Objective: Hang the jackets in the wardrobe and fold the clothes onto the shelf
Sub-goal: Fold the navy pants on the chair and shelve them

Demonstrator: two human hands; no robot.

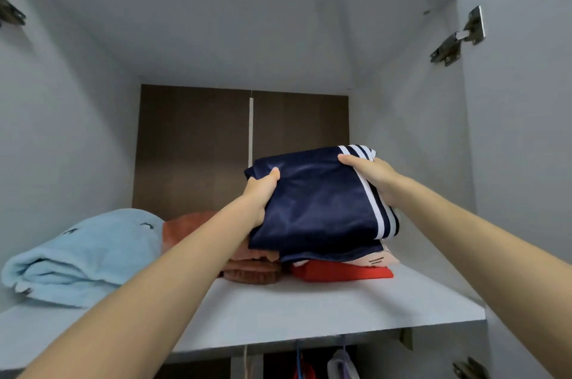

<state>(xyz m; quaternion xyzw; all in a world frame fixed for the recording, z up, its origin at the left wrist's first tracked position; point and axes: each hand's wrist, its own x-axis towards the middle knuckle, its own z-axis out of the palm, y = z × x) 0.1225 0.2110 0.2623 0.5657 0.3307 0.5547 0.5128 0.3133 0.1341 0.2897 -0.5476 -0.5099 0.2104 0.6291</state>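
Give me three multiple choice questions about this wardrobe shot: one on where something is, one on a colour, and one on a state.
1. Where on the shelf does the blue towel lie?
A. right end
B. left end
C. centre

2. What colour are the stripes on the navy garment?
A. yellow
B. red
C. white

3. How is the navy garment held?
A. folded, gripped by the left hand and the right hand
B. by one hand, hanging loose
C. by no hand, spread flat on the shelf

Answers:
1 B, the towel sits at the left end, beside the orange clothes.
2 C, white bands run along its right edge.
3 A, a thumb presses on top at each side of the folded bundle.
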